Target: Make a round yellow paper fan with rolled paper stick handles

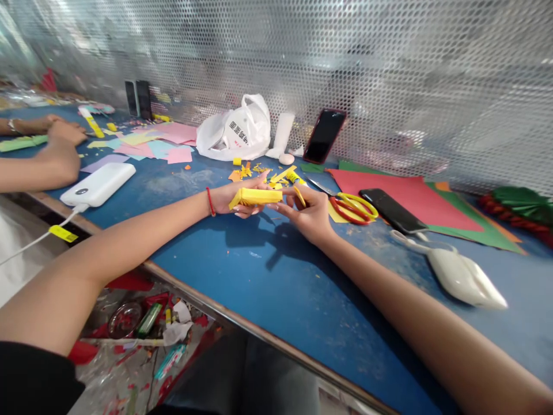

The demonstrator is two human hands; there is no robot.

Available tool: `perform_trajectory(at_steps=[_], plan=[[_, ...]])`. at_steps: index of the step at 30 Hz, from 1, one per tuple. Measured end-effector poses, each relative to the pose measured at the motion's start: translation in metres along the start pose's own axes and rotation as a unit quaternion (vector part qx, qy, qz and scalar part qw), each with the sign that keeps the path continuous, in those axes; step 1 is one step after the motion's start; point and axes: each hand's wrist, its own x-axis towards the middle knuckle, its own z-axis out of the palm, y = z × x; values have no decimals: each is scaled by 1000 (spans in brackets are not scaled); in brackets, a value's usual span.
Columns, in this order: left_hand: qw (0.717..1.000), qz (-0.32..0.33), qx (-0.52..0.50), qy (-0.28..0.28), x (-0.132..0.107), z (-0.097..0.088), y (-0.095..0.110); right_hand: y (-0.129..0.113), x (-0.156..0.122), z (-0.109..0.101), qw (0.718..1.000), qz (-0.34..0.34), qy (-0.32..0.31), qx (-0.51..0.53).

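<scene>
Folded yellow paper (pixel 256 197) pinched between left hand (pixel 235 199) and right hand (pixel 309 216).

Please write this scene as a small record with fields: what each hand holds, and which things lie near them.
left hand: holds one end of a folded yellow paper piece
right hand: fingers pinch the other end of it
surface: blue table
near right hand: scissors with red and yellow handles, black phone on red paper
behind hands: yellow paper scraps, white plastic bag
left edge: another person's hands, white power bank
</scene>
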Motion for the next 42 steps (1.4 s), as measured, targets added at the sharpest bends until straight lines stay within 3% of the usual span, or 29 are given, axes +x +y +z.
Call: perform_trajectory(at_steps=[4, 8, 15, 20, 23, 26, 29, 32, 42], plan=[[1000, -12, 1, -28, 1, 2, -1, 0, 1, 4, 998, 16, -22, 57], [999, 41, -21, -27, 4, -1, -2, -4, 0, 9, 994, 50, -4, 93], [986, 124, -55, 93, 3, -2, -3, -5, 8, 4, 978, 159, 61, 123], [966, 234, -6, 108, 5, -6, -12, 5, 20, -15, 969, 194, 78, 128], [940, 306, 50, 141, 7, -2, -13, 12, 23, -21, 959, 220, 111, 137], [897, 356, 134, 225, 9, 4, -12, 16, 22, -19, 949, 235, 134, 164], [858, 370, 206, 290, 11, 8, -11, 15, 20, -14, 945, 237, 123, 190], [843, 367, 223, 323, 10, 10, -9, 11, 18, -11, 943, 248, 94, 201], [876, 343, 135, 311, 15, 3, -12, 10, 19, -13, 951, 218, 37, 214]])
